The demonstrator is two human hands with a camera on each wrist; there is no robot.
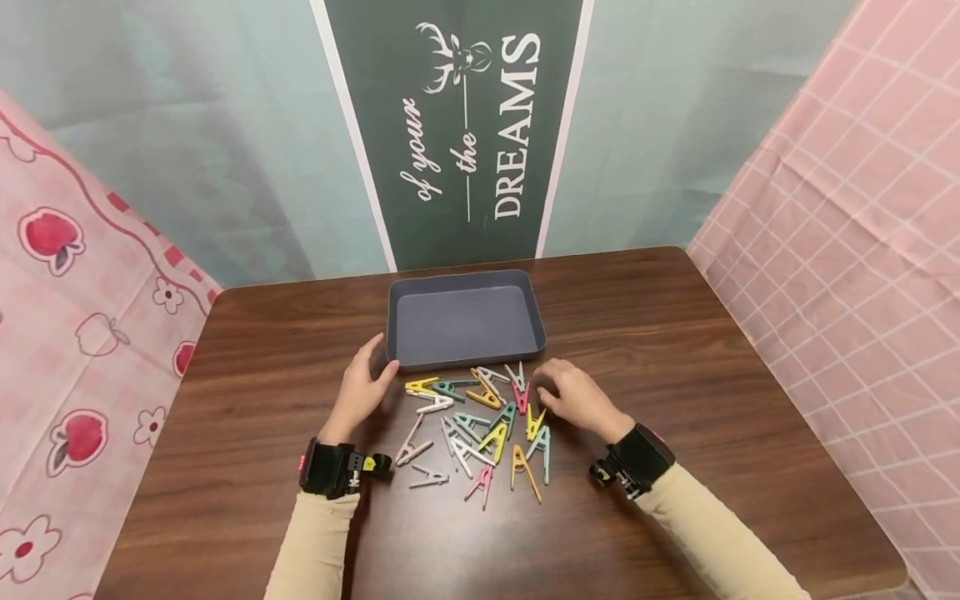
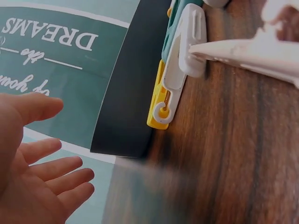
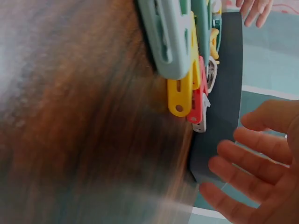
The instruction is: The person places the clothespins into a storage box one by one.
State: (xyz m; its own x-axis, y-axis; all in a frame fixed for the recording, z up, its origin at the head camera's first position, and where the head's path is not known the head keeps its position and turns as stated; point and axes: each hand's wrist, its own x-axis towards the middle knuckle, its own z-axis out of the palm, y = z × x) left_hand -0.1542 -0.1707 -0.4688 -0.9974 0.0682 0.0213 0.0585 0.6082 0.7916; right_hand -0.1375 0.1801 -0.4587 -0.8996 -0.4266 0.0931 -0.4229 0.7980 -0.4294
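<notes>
A grey rectangular tray (image 1: 467,321) sits at the back of the table with nothing in it. In front of it lies a loose spread of plastic clothespins in several colours. My left hand (image 1: 358,398) is beside the tray's near left corner, thumb and fingers apart and holding nothing; a yellow clothespin (image 2: 158,107) and a white clothespin (image 2: 174,70) lie to its right. On the other side, my right hand (image 1: 581,402) is just right of the pile, fingers loosely bent around nothing. Nearest to it are a red clothespin (image 1: 521,398) and a yellow clothespin (image 1: 535,422).
The brown wooden table (image 1: 750,467) carries the tray and pile. Closer to the front edge lie a pink clothespin (image 1: 482,483), an orange clothespin (image 1: 523,468) and a grey clothespin (image 1: 430,477). Patterned cloths hang behind and at both sides.
</notes>
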